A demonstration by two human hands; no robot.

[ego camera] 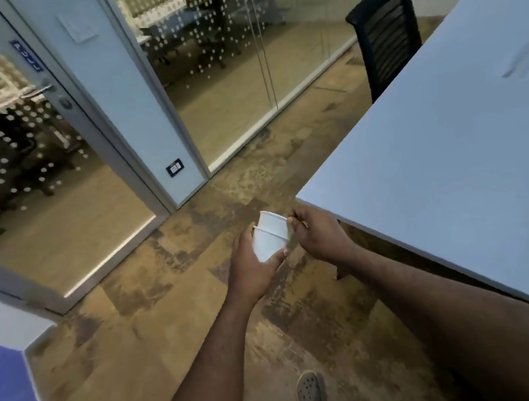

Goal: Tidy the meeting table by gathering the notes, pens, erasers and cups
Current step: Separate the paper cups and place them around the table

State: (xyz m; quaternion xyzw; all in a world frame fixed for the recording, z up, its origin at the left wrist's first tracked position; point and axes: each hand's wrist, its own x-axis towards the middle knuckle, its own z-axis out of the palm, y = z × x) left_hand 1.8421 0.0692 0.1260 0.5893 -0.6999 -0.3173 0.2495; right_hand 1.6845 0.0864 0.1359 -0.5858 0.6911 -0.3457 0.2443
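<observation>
1. The floor [158,324] is the biggest surface in view, a mottled brown and tan carpet running from the glass wall to the person's feet.
2. The desk [479,166] fills the right side, its pale top slanting away, with one corner pointing toward the hands. A dark, blurred streak [516,62] lies on it far from that corner; what it is cannot be told.
3. A glass partition [235,66] with rows of white dots spans the back, and a glass door [8,164] with a metal handle stands to the left of it.
4. A black mesh-backed chair [384,35] stands at the far edge of the desk, beside the partition.
5. The left hand [254,264] has its grip wrapped around the cups [270,235], fingers under and behind the lower one, thumb at the near side.
6. The right hand [318,231] sits just beside the cups, between them and the desk corner, its grip narrow, with fingertips pinching the upper rim.
7. The cups are two white paper ones, nested and tilted, held in the air over the floor and off the desk.
8. A grey perforated shoe [309,392] shows at the bottom edge.
</observation>
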